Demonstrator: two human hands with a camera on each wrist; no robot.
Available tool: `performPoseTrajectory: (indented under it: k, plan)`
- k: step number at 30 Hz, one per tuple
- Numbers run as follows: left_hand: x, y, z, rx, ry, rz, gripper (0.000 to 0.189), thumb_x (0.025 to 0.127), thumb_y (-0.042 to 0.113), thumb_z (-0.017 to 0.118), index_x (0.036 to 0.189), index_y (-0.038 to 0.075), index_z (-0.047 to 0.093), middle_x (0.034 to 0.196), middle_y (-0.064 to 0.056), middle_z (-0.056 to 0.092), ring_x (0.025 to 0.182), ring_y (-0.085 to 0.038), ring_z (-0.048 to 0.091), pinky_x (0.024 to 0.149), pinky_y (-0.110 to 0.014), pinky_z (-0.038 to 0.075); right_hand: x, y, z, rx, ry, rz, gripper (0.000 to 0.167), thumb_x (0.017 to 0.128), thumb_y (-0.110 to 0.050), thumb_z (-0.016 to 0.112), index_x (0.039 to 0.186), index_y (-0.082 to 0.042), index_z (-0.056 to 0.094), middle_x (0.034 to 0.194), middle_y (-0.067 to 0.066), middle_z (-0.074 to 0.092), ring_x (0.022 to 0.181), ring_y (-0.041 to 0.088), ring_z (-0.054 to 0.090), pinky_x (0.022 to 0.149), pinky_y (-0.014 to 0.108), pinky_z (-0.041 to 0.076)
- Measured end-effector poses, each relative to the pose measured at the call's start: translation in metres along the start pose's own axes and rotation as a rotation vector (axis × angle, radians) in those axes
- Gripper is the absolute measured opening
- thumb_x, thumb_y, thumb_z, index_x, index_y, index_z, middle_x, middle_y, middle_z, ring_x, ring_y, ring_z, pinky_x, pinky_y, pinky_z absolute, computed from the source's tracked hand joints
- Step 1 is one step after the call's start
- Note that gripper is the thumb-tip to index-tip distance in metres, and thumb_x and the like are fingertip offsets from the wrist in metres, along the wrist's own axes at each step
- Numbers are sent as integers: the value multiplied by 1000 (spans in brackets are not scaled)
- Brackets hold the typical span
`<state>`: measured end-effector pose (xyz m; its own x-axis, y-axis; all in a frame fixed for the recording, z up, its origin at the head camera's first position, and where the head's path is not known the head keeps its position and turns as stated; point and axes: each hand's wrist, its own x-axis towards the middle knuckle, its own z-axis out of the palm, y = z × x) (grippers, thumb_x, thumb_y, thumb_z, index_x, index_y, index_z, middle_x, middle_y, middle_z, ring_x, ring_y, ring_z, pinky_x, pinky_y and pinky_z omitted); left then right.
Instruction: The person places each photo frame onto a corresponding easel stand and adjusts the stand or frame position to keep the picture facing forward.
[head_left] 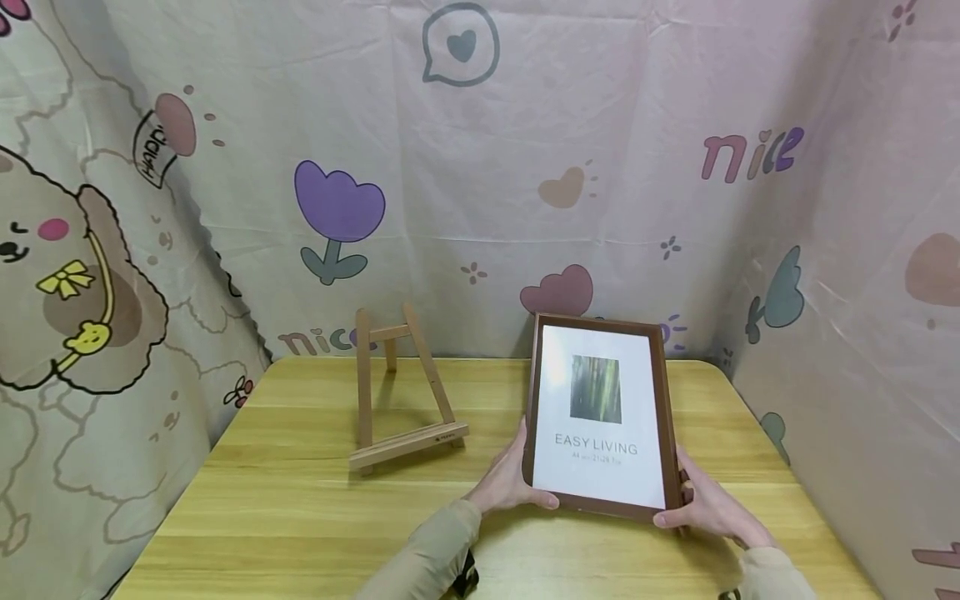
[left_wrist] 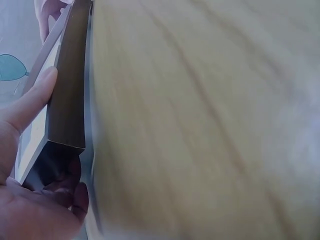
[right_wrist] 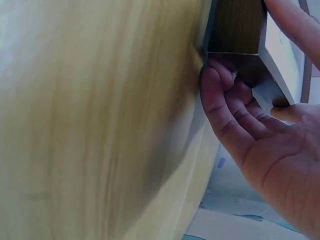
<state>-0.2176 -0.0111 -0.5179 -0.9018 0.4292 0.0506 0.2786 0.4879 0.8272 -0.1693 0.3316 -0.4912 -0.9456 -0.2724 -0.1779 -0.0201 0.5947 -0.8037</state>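
A brown picture frame (head_left: pixel 600 492) with a white insert reading "EASY LIVING" tilts back over the right part of the table. My left hand (head_left: pixel 512 477) grips its lower left corner, thumb on the front border and fingers curled round the side. At the lower right corner my right hand (head_left: pixel 708 502) holds it the same way, its fingers (right_wrist: pixel 227 117) bent behind the edge in the right wrist view. Left of the frame stands a small wooden easel (head_left: pixel 408 443), upright, with a ledge across its front.
The wooden table (head_left: pixel 285 500) reaches back to a hanging cloth (head_left: pixel 465 167) printed with flowers, hearts and words. More printed cloth hangs along the left and right sides.
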Motion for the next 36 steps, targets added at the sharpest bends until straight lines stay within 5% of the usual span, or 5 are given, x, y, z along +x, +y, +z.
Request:
performPoseTrajectory:
  k: [9,21,32,36]
  plan:
    - [-1,1,-2,-67,29,25,142,65,25,96,161,2,-6,168,-22,5,154,-43,19,124,-59,23,4,-5,2,-44,71,36,139,71,-18,90,160,-11,-16,131,35,49,98,27,67,83,34,58]
    - [-5,-1,-9,-123,73,59,140,69,25,94,162,10,-10,171,-16,-1,156,-40,14,125,-61,20,13,-8,7,-10,141,-102,139,72,-10,89,160,-14,-18,159,39,12,116,46,58,85,26,56]
    - [-6,-4,-20,-101,117,93,136,72,31,91,162,10,-9,170,-15,-3,155,-41,14,124,-61,20,24,-16,9,-27,200,-189,136,72,-10,89,162,-13,-13,146,39,36,112,44,61,88,42,59]
    - [-7,-4,-24,-97,144,118,136,72,32,91,162,13,-9,170,-15,-2,155,-43,12,123,-65,19,29,-20,9,-22,215,-229,134,73,-10,89,163,-21,-10,147,36,36,109,39,62,85,32,57]
